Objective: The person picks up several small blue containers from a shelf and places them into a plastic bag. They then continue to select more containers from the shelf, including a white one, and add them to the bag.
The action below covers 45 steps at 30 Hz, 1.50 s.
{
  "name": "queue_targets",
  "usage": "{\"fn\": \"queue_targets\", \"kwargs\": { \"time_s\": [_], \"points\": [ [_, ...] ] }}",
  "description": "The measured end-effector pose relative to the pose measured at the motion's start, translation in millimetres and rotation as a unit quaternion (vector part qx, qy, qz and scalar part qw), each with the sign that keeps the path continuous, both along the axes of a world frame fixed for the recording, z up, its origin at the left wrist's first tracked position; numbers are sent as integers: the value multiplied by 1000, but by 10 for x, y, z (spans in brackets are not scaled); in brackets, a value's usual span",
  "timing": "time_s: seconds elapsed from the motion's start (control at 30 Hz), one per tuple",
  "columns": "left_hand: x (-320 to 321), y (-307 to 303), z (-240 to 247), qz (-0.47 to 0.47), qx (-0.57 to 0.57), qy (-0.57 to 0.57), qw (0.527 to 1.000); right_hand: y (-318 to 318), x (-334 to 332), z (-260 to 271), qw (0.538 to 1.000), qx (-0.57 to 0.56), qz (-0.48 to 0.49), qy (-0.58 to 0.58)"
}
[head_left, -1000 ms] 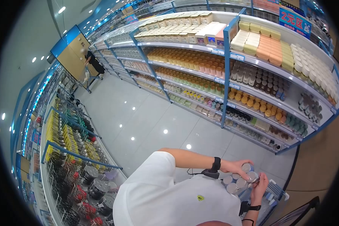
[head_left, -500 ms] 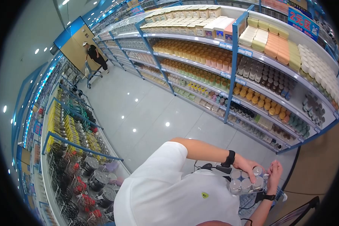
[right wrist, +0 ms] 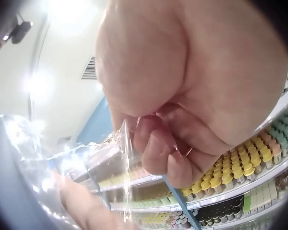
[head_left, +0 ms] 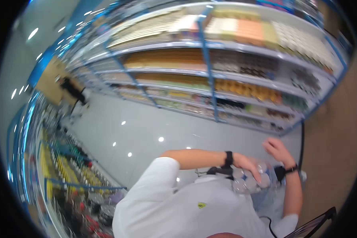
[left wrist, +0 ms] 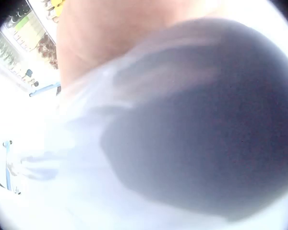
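Note:
In the head view my left hand (head_left: pixel 246 163) grips a pack of round-lidded containers (head_left: pixel 244 184) in front of the white shirt, one finger lying over the lids. Clear plastic wraps the pack. My right hand (head_left: pixel 277 150) is raised beyond it, fingers curled. In the right wrist view those curled fingers pinch a strip of clear plastic film (right wrist: pixel 127 163), stretched down towards the pack. A left-hand finger (right wrist: pixel 81 201) shows under the film there. The left wrist view is mostly filled by a blurred dark shape (left wrist: pixel 206 134) and pale plastic.
A long shelf unit (head_left: pixel 210 75) with rows of jars and boxes runs across the far side. Hanging goods on a rack (head_left: pixel 79 182) line the left. Grey tiled floor (head_left: pixel 146 146) lies between them. A person in black (head_left: pixel 72 90) stands at the aisle's end.
My right hand has moved up and away from the pack, drawing plastic film with it. The left hand stays on the pack. The head view has swung and blurred.

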<state>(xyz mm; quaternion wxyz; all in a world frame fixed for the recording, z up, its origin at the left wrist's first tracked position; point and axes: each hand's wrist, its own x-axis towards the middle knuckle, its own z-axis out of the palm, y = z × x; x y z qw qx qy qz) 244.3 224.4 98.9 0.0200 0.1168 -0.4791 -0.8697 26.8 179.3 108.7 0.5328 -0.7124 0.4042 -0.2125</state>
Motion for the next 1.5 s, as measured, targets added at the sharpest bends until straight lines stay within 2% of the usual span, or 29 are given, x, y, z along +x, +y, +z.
{"fn": "queue_targets", "kwargs": {
  "time_s": [0.03, 0.07, 0.1, 0.13, 0.17, 0.2, 0.27, 0.3, 0.37, 0.43, 0.5, 0.53, 0.6, 0.73, 0.83, 0.9, 1.03, 1.1, 1.13, 1.2, 1.23, 1.3, 1.33, 1.4, 1.43, 1.5],
  "points": [
    [-3, -33, -52, -32, 0, 10, 999, -45, 7, -36, 999, -32, 28, 12],
    [35, -21, -37, 1, -30, -14, 999, -85, 34, -23, 996, -75, 52, 16],
    [31, -31, -16, -19, -10, -25, 999, -36, 65, 86, 997, -65, 41, 17],
    [50, -22, 171, -14, -41, -37, 998, -55, 40, -15, 996, -85, 38, -3],
    [24, -89, 125, -26, -40, -32, 998, -53, -19, -74, 995, -94, 18, -7],
    [18, -81, 30, -27, -38, -35, 998, -17, -67, -52, 997, -75, -5, -17],
    [31, -55, -23, -14, -60, -57, 996, 68, -183, -76, 995, 44, -66, -58],
    [62, -19, -57, -33, -47, -62, 996, 219, -230, -42, 993, 57, -85, -64],
    [81, -35, -105, -10, -27, -67, 997, 406, -326, 60, 955, 139, -152, -213],
    [175, -3, -158, -14, -23, -76, 997, 576, -408, -65, 942, 180, -159, -235],
    [192, -4, -199, -1, -29, -88, 996, 744, -423, -219, 938, 188, -105, -271],
    [196, 5, -203, -4, -27, -90, 996, 819, -421, -285, 937, 190, -108, -273],
    [168, -16, -150, -20, -47, -105, 993, 927, -389, -308, 987, 61, -21, -145],
    [107, 12, -161, -26, -36, -132, 990, 1062, -349, -333, 983, 47, -58, -165],
    [54, 45, -166, -19, -68, -117, 991, 1158, -329, -359, 985, 21, -84, -150],
    [40, 71, -179, -20, -84, -120, 989, 1230, -271, -419, 979, -13, -133, -157],
    [17, 62, -238, -5, -108, -130, 986, 1338, -255, -485, 967, 72, -174, -173],
    [37, 68, -231, -34, -188, -226, 955, 1409, -271, -695, 939, 103, -234, -229],
    [34, 97, -210, -34, -188, -226, 955, 1447, -296, -772, 939, 103, -235, -230],
    [52, 205, -152, -17, -198, -286, 937, 1527, -310, -830, 909, 162, -289, -252],
    [83, 259, -181, -18, -197, -287, 937, 1569, -313, -850, 909, 163, -289, -253],
    [157, 364, -298, 64, -219, -212, 950, 1646, -304, -820, 885, 199, -344, -242],
    [208, 387, -355, 64, -218, -213, 950, 1670, -281, -848, 885, 201, -344, -243],
    [273, 400, -452, 146, -137, -154, 968, 1697, -259, -923, 846, 211, -397, -285],
    [300, 390, -492, 148, -136, -155, 967, 1715, -264, -946, 847, 213, -395, -285],
    [318, 361, -513, 149, -65, -68, 984, 1728, -275, -943, 837, 186, -424, -292]
  ]
}}
